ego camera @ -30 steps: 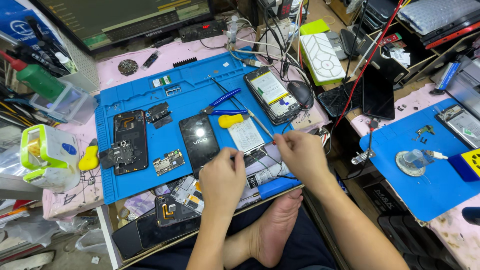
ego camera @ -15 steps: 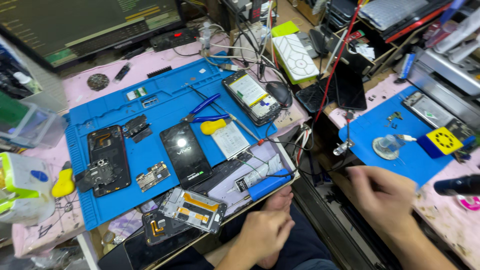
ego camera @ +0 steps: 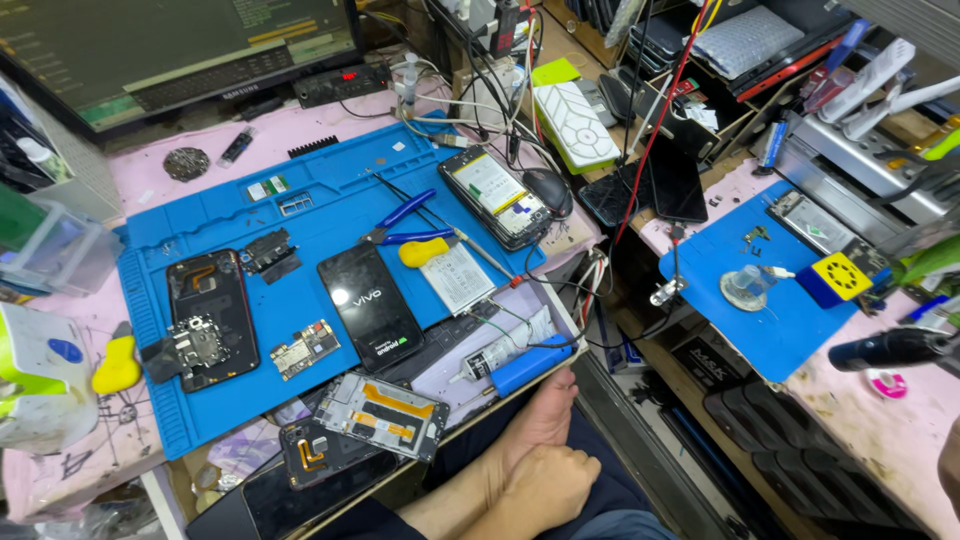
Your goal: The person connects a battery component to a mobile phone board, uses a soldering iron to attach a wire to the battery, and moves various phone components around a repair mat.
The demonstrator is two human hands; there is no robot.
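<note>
My left hand (ego camera: 548,488) rests low in my lap, fingers curled with nothing in them, beside my bare foot (ego camera: 545,415) under the bench edge. Only a sliver of my right hand (ego camera: 950,468) shows at the far right edge, over the pink side bench; its fingers are hidden. A black-handled tool (ego camera: 888,349) lies just above it. On the blue work mat (ego camera: 300,215) lie a black phone (ego camera: 370,307) face up, an opened phone shell (ego camera: 205,318), a small circuit board (ego camera: 307,348), blue pliers (ego camera: 405,222) and a yellow-handled screwdriver (ego camera: 425,252).
A second blue mat (ego camera: 765,325) on the right holds a clear dish (ego camera: 745,288) and a yellow square part (ego camera: 838,277). A monitor (ego camera: 150,45), tangled cables (ego camera: 500,70), a white glue tube (ego camera: 490,358) and spare phone frames (ego camera: 380,412) crowd the bench.
The view has swung to the right. My left hand dropped from the mat's front edge into my lap. My right hand moved right, over the side bench, almost out of view.
</note>
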